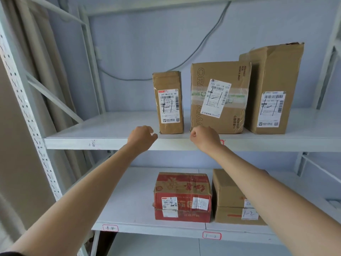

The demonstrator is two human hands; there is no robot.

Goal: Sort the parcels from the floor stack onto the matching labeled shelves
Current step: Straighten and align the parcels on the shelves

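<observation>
- Pale blue wall sits behind the white rack, with a grey cable (199, 52) hanging across it.
- Both my fists are curled and hold nothing: my left hand (141, 136) and right hand (204, 137) hang at the front edge of the upper shelf (103, 141).
- 3 parcels stand there: a slim box (168, 102) near my hands, a wide box (219, 97), and a tall box (273, 89) toward the right end.
- 2 sit on the lower shelf (129, 224): a red box (182, 196) and a plain box (228, 196).
- I think the slim box could tip if I bump it, because it stands tall near the edge.
</observation>
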